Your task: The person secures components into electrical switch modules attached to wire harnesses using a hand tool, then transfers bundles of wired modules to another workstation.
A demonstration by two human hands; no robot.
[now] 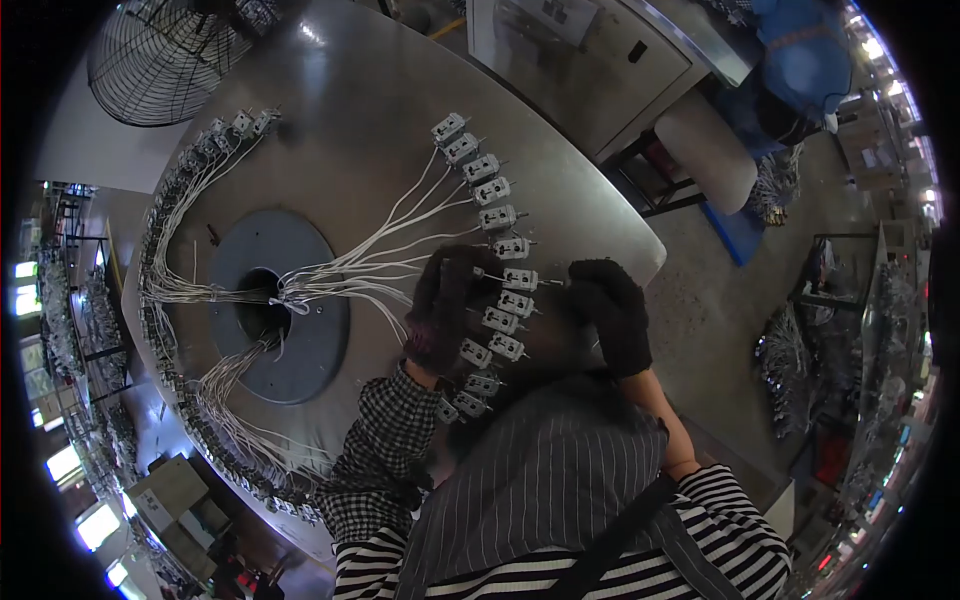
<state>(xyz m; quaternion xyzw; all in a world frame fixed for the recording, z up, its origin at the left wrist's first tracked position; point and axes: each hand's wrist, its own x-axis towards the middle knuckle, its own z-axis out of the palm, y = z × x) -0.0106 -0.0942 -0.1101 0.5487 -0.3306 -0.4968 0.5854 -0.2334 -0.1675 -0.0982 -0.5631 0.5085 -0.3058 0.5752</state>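
Both my hands wear dark gloves. My left hand [443,305] is closed, its curled fingers beside the inner side of a curved row of small metal motors with thin shafts. My right hand [612,315] is closed too, its fingertips near the outer shaft of one motor [520,279] that lies between the hands. What either hand grips, if anything, is too small or hidden to make out. White wires [375,250] fan out from the row to a knotted bundle at a grey round hub [325,350]; some pass behind my left hand.
Another wired row of motors [160,255] curves along the far left edge of the metal table [370,90]. A caged fan [165,62] stands at upper left. A stool [705,150] and a person in blue [805,60] are at upper right.
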